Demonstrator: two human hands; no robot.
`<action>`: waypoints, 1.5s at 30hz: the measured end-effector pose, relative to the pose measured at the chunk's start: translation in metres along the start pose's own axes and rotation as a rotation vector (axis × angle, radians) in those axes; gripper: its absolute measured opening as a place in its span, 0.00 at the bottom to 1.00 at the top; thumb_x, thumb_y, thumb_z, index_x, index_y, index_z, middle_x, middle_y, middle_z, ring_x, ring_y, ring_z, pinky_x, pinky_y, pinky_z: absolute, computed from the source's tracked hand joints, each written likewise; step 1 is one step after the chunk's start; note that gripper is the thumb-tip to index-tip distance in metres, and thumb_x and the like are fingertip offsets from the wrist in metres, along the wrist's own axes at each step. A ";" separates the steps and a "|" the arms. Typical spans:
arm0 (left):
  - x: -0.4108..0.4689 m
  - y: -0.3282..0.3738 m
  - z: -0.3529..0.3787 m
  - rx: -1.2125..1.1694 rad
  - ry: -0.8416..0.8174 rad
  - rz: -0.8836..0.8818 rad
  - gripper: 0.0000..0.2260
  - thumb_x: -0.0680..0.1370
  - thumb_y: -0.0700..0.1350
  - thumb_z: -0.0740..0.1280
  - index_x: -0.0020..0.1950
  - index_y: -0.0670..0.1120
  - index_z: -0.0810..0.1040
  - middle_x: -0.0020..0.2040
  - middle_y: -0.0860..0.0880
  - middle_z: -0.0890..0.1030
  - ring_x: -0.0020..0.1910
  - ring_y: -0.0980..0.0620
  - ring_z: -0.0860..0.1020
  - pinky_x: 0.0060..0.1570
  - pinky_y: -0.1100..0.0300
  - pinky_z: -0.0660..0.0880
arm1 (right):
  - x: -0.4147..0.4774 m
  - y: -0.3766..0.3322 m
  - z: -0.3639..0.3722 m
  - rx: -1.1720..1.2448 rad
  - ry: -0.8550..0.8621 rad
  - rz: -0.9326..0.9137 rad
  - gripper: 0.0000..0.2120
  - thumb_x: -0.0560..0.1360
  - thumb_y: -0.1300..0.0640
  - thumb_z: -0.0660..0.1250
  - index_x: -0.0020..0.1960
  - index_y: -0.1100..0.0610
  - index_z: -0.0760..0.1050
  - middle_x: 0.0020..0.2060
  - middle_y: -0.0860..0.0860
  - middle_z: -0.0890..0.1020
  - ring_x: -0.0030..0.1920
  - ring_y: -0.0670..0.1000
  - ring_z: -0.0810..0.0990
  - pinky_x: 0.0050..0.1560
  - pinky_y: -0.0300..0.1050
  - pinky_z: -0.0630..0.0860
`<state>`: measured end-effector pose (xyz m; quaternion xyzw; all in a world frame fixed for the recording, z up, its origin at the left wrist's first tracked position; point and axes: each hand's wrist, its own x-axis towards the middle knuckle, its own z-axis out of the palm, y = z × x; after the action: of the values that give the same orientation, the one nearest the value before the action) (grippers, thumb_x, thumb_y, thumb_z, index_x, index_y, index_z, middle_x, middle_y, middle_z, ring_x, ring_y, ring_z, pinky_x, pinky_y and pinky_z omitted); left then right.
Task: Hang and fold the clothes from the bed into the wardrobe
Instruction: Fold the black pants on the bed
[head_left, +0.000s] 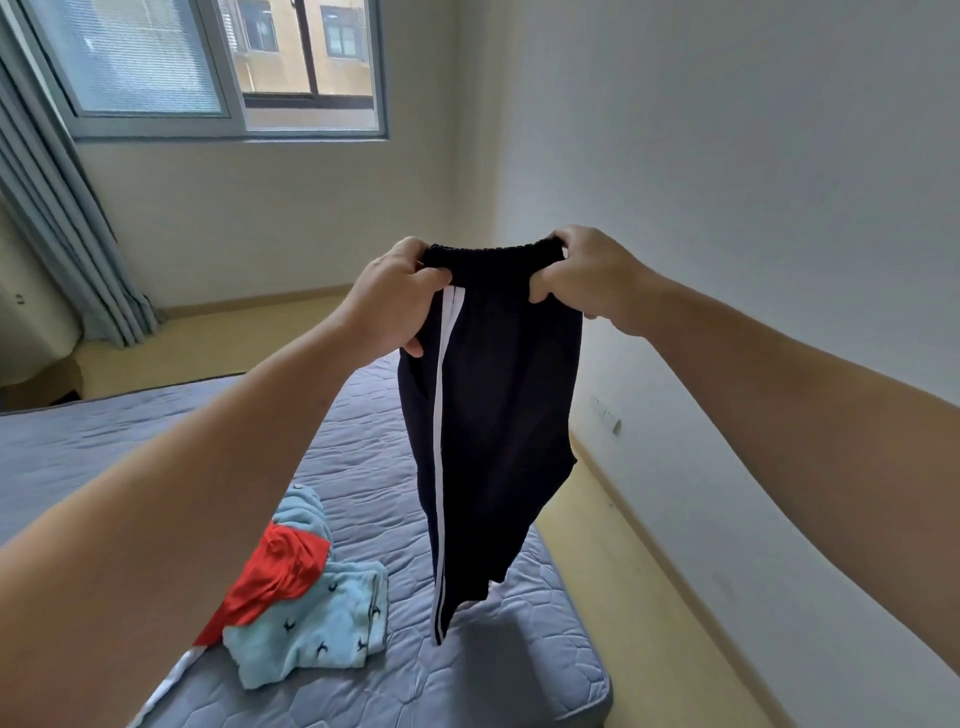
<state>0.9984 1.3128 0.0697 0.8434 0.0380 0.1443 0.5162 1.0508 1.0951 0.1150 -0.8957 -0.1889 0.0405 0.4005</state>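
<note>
Beyond the far left corner of the mattress (363, 457), a grey curtain (62, 234) is hanging beside a window (208, 67). On the near left part of the mattress, a red garment (275, 577) is lying over a light-blue bird-print garment (317, 623). Above the mattress, the left hand (395, 301) is gripping the left end of the elastic waistband, fingers curled round it. The black track trousers (493, 415) are hanging free from that waistband, white side stripes facing left, the hem reaching down near the mattress surface; contact cannot be confirmed. The right hand (592, 280) is gripping the right end, fingers clenched on the fabric. Handling judgement: the fabric is appearing light, soft and limp, so the gathered waistband corners are offering the surest hold for folding.
</note>
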 end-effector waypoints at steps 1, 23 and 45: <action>0.001 0.000 0.002 -0.011 0.006 0.013 0.08 0.78 0.48 0.63 0.55 0.49 0.78 0.49 0.46 0.78 0.32 0.45 0.79 0.21 0.58 0.72 | 0.000 0.001 0.000 0.026 0.011 0.020 0.09 0.66 0.62 0.70 0.42 0.52 0.72 0.32 0.46 0.74 0.29 0.47 0.71 0.22 0.36 0.65; 0.179 -0.058 0.086 0.212 0.170 -0.240 0.17 0.61 0.48 0.71 0.48 0.46 0.78 0.37 0.47 0.80 0.35 0.46 0.80 0.30 0.54 0.79 | 0.219 0.112 0.015 0.322 -0.317 0.058 0.31 0.69 0.70 0.65 0.71 0.58 0.68 0.57 0.56 0.74 0.52 0.59 0.80 0.34 0.53 0.84; 0.219 -0.053 0.096 0.634 0.755 -0.015 0.16 0.71 0.46 0.76 0.54 0.45 0.75 0.48 0.51 0.79 0.46 0.54 0.75 0.40 0.69 0.67 | 0.313 0.119 0.013 0.191 -0.174 -0.659 0.22 0.69 0.71 0.60 0.61 0.56 0.71 0.46 0.51 0.79 0.43 0.51 0.74 0.35 0.33 0.68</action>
<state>1.2394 1.3017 0.0273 0.8475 0.2706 0.4173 0.1854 1.3739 1.1480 0.0438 -0.7382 -0.4966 0.0029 0.4565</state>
